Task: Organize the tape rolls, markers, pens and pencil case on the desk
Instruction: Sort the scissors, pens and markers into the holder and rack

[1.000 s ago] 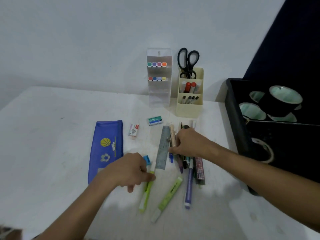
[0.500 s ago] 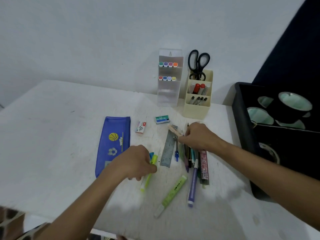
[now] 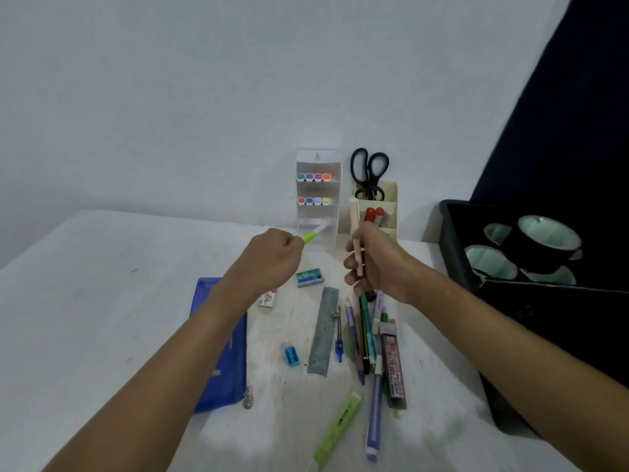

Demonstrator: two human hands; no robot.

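Observation:
My left hand [image 3: 272,255] is closed around a green highlighter [image 3: 311,236], its tip pointing at the clear marker rack [image 3: 317,199]. My right hand [image 3: 374,262] grips a beige pen [image 3: 355,229] upright in front of the cream pen holder [image 3: 386,206]. On the desk below lie a second green highlighter [image 3: 337,429], a purple pen [image 3: 374,417] and several more pens [image 3: 362,335]. The blue pencil case [image 3: 235,376] lies partly hidden under my left forearm. Tape rolls [image 3: 544,245] sit in the black bin [image 3: 452,240] at the right.
Black scissors [image 3: 369,172] stand in the cream holder. A metal ruler [image 3: 325,330], a blue sharpener [image 3: 292,356], a compass [image 3: 338,338], a staples box [image 3: 309,277] and an eraser [image 3: 267,299] lie on the white desk. A wall stands close behind.
Both hands have lifted from the desk toward the back. The left carried the green highlighter up to the clear rack; the right raised the beige pen to the cream holder.

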